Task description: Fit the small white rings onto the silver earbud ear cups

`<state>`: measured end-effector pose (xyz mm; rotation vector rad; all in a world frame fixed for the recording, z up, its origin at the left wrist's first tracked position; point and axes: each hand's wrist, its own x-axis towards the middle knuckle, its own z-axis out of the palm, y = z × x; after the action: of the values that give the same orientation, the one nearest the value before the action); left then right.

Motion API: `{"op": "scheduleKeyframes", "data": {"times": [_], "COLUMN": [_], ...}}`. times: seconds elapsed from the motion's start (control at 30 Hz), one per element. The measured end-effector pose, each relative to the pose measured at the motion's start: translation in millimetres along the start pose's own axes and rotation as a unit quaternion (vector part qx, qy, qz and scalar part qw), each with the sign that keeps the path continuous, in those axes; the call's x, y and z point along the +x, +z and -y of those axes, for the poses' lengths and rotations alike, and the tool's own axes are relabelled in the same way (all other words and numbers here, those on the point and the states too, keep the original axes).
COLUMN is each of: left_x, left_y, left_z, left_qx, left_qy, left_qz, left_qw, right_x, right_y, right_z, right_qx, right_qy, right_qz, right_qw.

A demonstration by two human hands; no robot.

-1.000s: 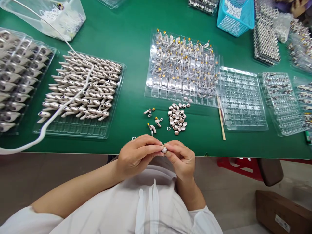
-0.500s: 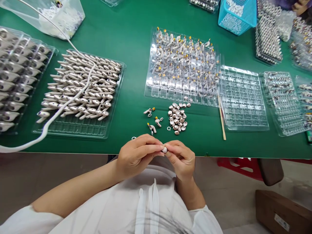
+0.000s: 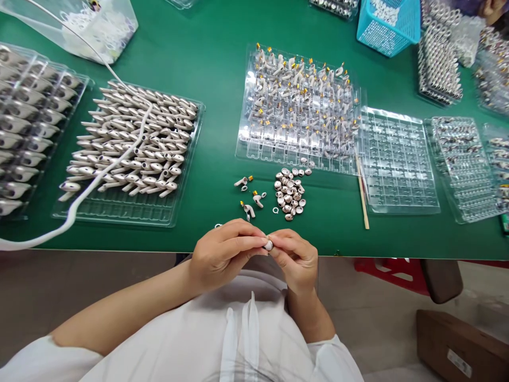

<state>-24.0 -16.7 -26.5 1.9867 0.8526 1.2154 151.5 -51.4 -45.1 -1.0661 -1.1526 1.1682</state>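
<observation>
Fingertip to fingertip at the table's near edge, my left hand [image 3: 230, 248] and my right hand [image 3: 295, 257] pinch one small white earbud piece [image 3: 269, 245] between them. Most of the piece is hidden by the fingers. Just beyond my hands lie several loose earbud bodies [image 3: 258, 199] with yellow connector tabs. To their right is a heap of small rounded earbud caps [image 3: 290, 193], with a small white ring [image 3: 275, 210] beside it. Another white ring [image 3: 218, 226] lies close to my left hand.
A tray of earbud shells [image 3: 135, 138] stands left, with a white cable [image 3: 79, 204] across it. Beyond the caps is a clear tray [image 3: 248, 143] of tabbed parts. Rightward are a wooden stick [image 3: 363, 201], a clear tray [image 3: 401, 159] and a blue basket [image 3: 387, 34].
The white piece between my fingertips has turned slightly and now shows a dark edge. Both hands have stayed in place.
</observation>
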Motion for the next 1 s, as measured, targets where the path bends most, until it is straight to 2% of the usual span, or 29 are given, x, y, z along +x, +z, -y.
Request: {"op": "scheduleKeyframes", "data": {"times": [0.7,1.0], "left_x": [1.7,3.4], "left_y": [-1.6,-2.8], "left_z": [1.2,0.9], "left_qx": [0.000,0.011], "left_qy": [-0.005,-0.002], "left_qz": [0.022,0.028], "left_qw": [1.000,1.000], "right_x": [2.1,0.8], "right_y": [-3.5,-2.9], "right_z": [1.5,2.4], "right_qx": [-0.019,-0.004], "right_qy": [-0.024,-0.003], "right_qz": [0.014,0.005], "right_qw": [0.999,1.000]}}
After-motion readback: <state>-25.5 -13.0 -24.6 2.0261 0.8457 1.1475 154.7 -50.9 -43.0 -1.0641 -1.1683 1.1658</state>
